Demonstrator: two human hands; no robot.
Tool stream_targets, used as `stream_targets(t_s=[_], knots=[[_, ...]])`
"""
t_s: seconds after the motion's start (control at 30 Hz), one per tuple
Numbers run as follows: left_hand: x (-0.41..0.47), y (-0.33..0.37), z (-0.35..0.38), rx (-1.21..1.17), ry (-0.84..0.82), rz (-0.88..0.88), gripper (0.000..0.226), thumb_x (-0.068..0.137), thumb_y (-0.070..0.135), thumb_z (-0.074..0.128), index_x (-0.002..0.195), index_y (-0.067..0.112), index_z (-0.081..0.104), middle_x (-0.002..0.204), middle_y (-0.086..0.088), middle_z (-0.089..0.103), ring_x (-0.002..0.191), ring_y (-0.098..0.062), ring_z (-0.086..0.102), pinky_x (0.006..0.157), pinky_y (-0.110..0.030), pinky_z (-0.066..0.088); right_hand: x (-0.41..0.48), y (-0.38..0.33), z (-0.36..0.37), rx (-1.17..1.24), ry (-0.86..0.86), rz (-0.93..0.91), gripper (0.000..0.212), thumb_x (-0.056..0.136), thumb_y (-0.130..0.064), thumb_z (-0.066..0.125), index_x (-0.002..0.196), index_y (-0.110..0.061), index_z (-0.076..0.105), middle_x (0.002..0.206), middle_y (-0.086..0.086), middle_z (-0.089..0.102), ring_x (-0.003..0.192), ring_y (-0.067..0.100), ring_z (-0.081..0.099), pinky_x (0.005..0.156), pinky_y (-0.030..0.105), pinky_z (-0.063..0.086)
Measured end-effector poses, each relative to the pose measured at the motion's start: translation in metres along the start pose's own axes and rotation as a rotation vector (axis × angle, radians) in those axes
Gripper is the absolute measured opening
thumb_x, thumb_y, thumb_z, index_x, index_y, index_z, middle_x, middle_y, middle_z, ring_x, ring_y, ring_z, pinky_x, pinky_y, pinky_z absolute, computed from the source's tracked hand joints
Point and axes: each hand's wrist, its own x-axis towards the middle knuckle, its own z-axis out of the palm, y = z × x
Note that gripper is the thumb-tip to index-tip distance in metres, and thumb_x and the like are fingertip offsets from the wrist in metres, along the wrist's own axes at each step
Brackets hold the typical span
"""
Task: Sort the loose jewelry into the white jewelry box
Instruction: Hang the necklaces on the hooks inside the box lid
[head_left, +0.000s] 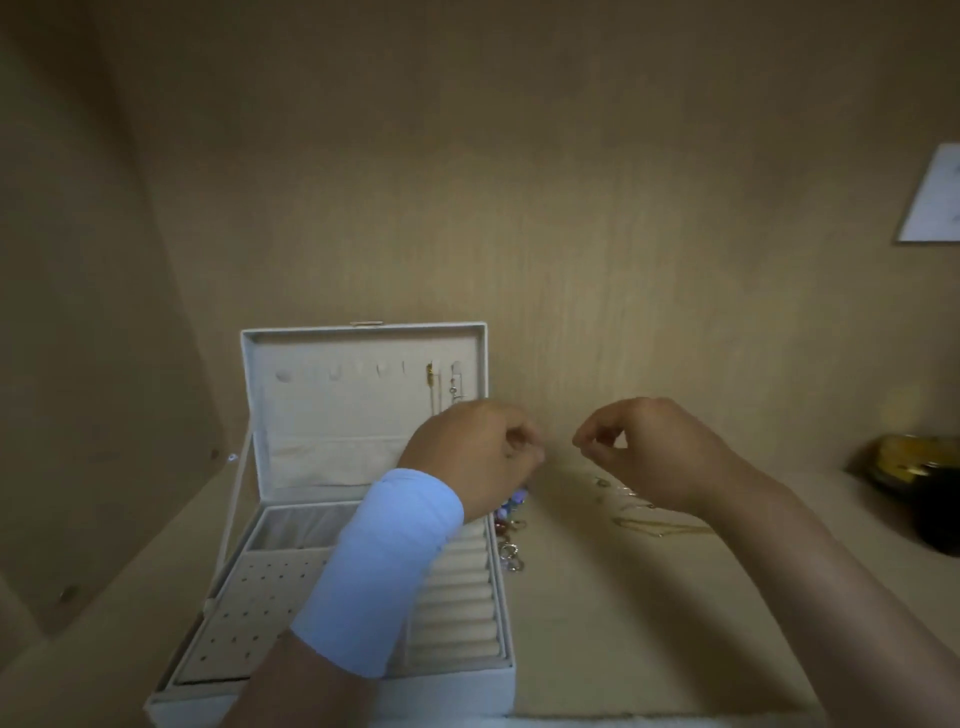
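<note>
Loose jewelry (511, 527) heaped just beside the 3 o'clock wall of the open white jewelry box (457, 691), fine gold chains (657, 522) on the shelf (597, 623) further toward 3 o'clock. Left hand (472, 452) and right hand (654, 447) raised above, fingertips of each pinched together, impossible to tell whether on a hair-thin chain or on nothing. Likely trouble: knotting or snapping a chain if tugged apart too hard, or dropping it into the tangle at the right hand's 6 o'clock.
</note>
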Motion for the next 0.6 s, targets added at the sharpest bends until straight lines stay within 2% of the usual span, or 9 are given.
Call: stream_targets(t_s=[0.13, 0.23, 0.3, 0.37, 0.43, 0.53, 0.6], knots=[[0.005, 0.037, 0.042, -0.059, -0.218, 0.013, 0.017, 0.086, 0.040, 0.064, 0.099, 0.033, 0.071, 0.101, 0.016, 0.068, 0.089, -0.006, 0.062, 0.087, -0.025, 0.050, -0.016, 0.050, 0.006, -0.121, -0.186, 0.059, 0.013, 0.086, -0.040, 0.066, 0.095, -0.040, 0.075, 0.095, -0.020, 0.071, 0.090, 0.006, 0.066, 0.077, 0.025, 0.052], [0.018, 0.056, 0.073, 0.011, -0.335, 0.002, 0.016, 0.085, 0.037, 0.062, 0.098, 0.035, 0.072, 0.106, 0.014, 0.070, 0.096, -0.013, 0.065, 0.092, -0.028, 0.050, -0.020, 0.078, 0.018, -0.162, -0.213, 0.089, 0.018, 0.081, -0.052, 0.067, 0.092, -0.040, 0.076, 0.089, -0.017, 0.071, 0.084, 0.009, 0.063, 0.071, 0.023, 0.047], [0.027, 0.064, 0.090, 0.099, -0.393, -0.018, 0.021, 0.086, 0.031, 0.059, 0.102, 0.033, 0.072, 0.113, 0.008, 0.069, 0.102, -0.020, 0.064, 0.095, -0.033, 0.050, -0.020, 0.090, 0.026, -0.161, -0.200, 0.118, 0.017, 0.080, -0.051, 0.067, 0.089, -0.040, 0.075, 0.084, -0.013, 0.070, 0.080, 0.012, 0.062, 0.069, 0.024, 0.045], [0.036, 0.069, 0.104, 0.204, -0.431, -0.027, 0.028, 0.089, 0.024, 0.055, 0.112, 0.029, 0.071, 0.121, 0.002, 0.066, 0.108, -0.025, 0.062, 0.095, -0.033, 0.049, -0.020, 0.097, 0.032, -0.141, -0.190, 0.142, 0.015, 0.080, -0.048, 0.068, 0.090, -0.040, 0.075, 0.090, -0.012, 0.072, 0.084, 0.014, 0.066, 0.070, 0.026, 0.048], [0.042, 0.072, 0.113, 0.244, -0.442, -0.012, 0.031, 0.090, 0.019, 0.055, 0.116, 0.024, 0.070, 0.121, -0.004, 0.065, 0.108, -0.028, 0.062, 0.094, -0.035, 0.050, -0.019, 0.102, 0.036, -0.130, -0.191, 0.146, 0.014, 0.080, -0.043, 0.067, 0.086, -0.032, 0.074, 0.090, -0.007, 0.071, 0.085, 0.018, 0.066, 0.070, 0.028, 0.049], [0.048, 0.074, 0.125, 0.263, -0.441, -0.005, 0.034, 0.088, 0.016, 0.055, 0.118, 0.024, 0.069, 0.116, -0.006, 0.065, 0.103, -0.029, 0.063, 0.090, -0.035, 0.052, -0.021, 0.103, 0.036, -0.133, -0.184, 0.138, 0.013, 0.078, -0.036, 0.067, 0.073, -0.025, 0.065, 0.079, -0.001, 0.062, 0.077, 0.022, 0.060, 0.064, 0.027, 0.041], [0.050, 0.073, 0.132, 0.278, -0.450, -0.017, 0.033, 0.088, 0.018, 0.055, 0.117, 0.022, 0.070, 0.115, -0.007, 0.065, 0.100, -0.028, 0.064, 0.090, -0.037, 0.053, -0.021, 0.102, 0.034, -0.145, -0.182, 0.133, 0.014, 0.080, -0.036, 0.067, 0.074, -0.023, 0.066, 0.079, 0.001, 0.063, 0.077, 0.022, 0.060, 0.064, 0.027, 0.039]])
